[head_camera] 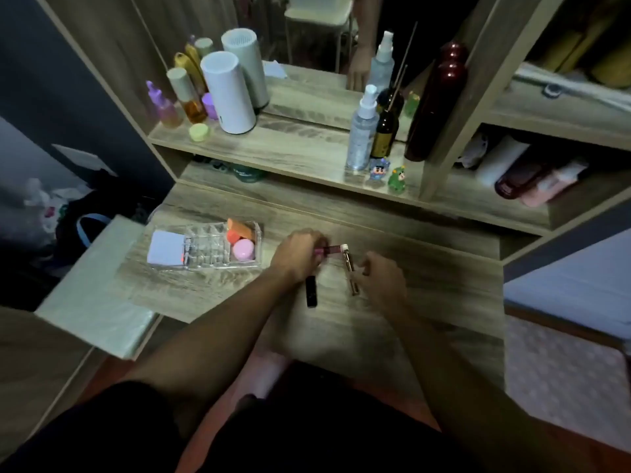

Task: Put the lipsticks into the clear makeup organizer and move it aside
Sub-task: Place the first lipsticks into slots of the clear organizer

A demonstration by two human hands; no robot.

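Note:
The clear makeup organizer (205, 249) stands on the left of the wooden vanity top (426, 274), holding pink and orange sponges and a white box. My left hand (298, 256) is shut on a pink lipstick (333, 249) with a white cap, to the right of the organizer. A black lipstick (311, 291) lies on the wood just below that hand. A slim brown-and-gold lipstick (351, 273) lies between my hands. My right hand (382, 278) hovers beside it with fingers curled and apart, holding nothing.
A raised shelf (290, 155) behind carries a white cylinder (227, 93), several bottles, a spray bottle (362, 131), a dark red bottle (435, 104) and small figurines. A mirror stands above it. A padded stool (99, 288) sits at the left, side shelves at the right.

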